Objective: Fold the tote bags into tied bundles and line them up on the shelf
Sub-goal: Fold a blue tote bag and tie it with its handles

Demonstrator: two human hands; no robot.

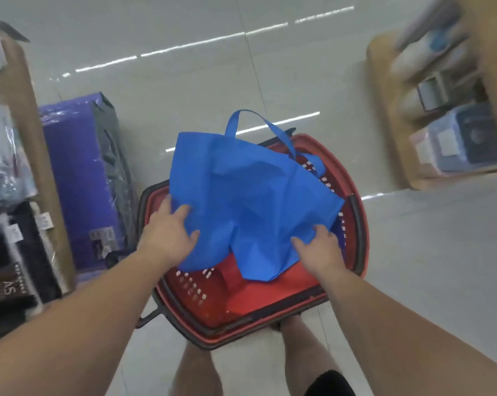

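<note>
Seen from above, two bare knees stand at the bottom of the view on a pale tiled floor point(413, 267). Both arms reach forward over a red shopping basket point(270, 328) resting on that floor. The left hand point(167, 238) holds the near left edge of a blue tote bag point(247, 201), its fingers point(185, 211) slightly spread on top of the cloth. The right hand point(320, 248) pinches the near right edge, its fingers point(298, 242) curled over the fabric. The bag hangs crumpled above the basket, its handles point(258, 124) at the far end.

The bag looks ready to be flattened for its first fold. It would go best if both hands pulled apart to smooth the creases, keeping the handles free for tying. Farther off, a purple package point(75, 167) leans by the left shelf point(21, 115); a blurred right shelf point(384, 95) holds boxed goods.
</note>
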